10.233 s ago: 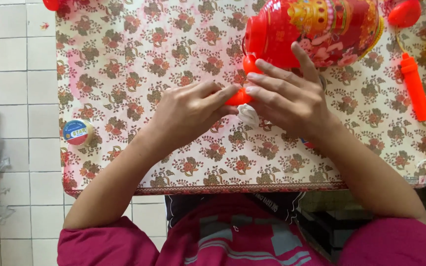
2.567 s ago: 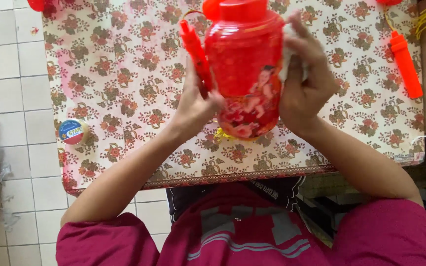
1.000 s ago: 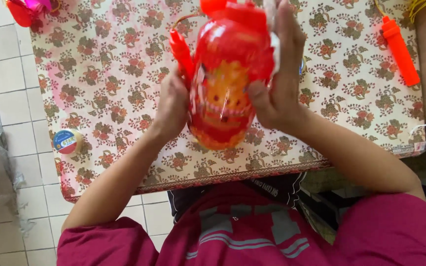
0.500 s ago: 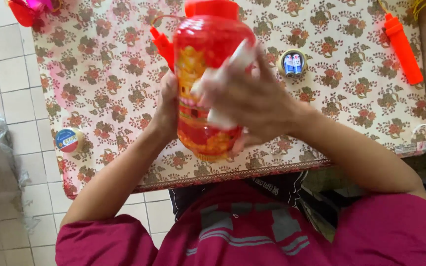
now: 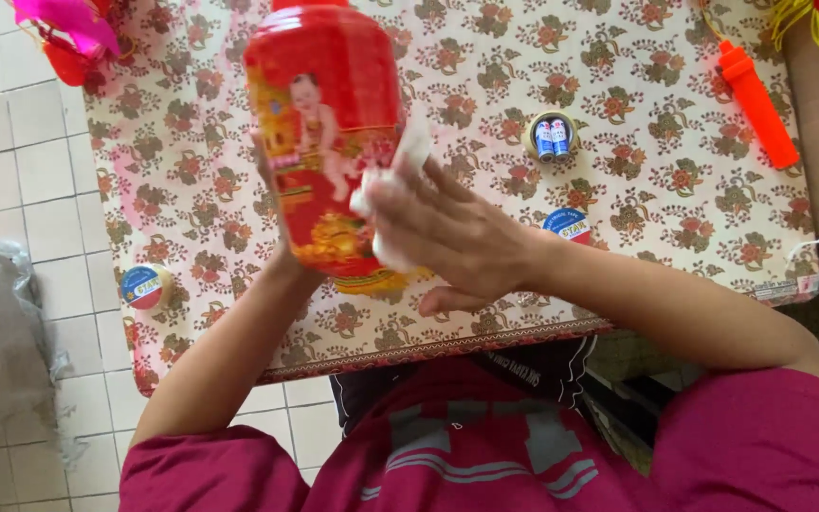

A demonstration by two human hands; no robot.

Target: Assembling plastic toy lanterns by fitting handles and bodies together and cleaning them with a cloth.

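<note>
A red lantern (image 5: pixel 326 123) with gold and picture prints is held upright above the floral tablecloth (image 5: pixel 618 142). My left hand (image 5: pixel 272 185) grips it from behind at its left side, mostly hidden by the lantern. My right hand (image 5: pixel 447 232) presses a crumpled white cloth (image 5: pixel 400 166) against the lantern's right side.
On the cloth lie a tape roll holding two small batteries (image 5: pixel 552 137), a blue-and-white tape roll (image 5: pixel 569 224) by my right wrist, another tape roll (image 5: pixel 144 286) near the left edge, and an orange plastic stick (image 5: pixel 758 102) at upper right. A pink and red decoration (image 5: pixel 63 33) sits top left. Tiled floor lies left.
The lantern has been raised from lying on the table to upright and turned, showing a different printed side. My right hand moved across its front with the white cloth.
</note>
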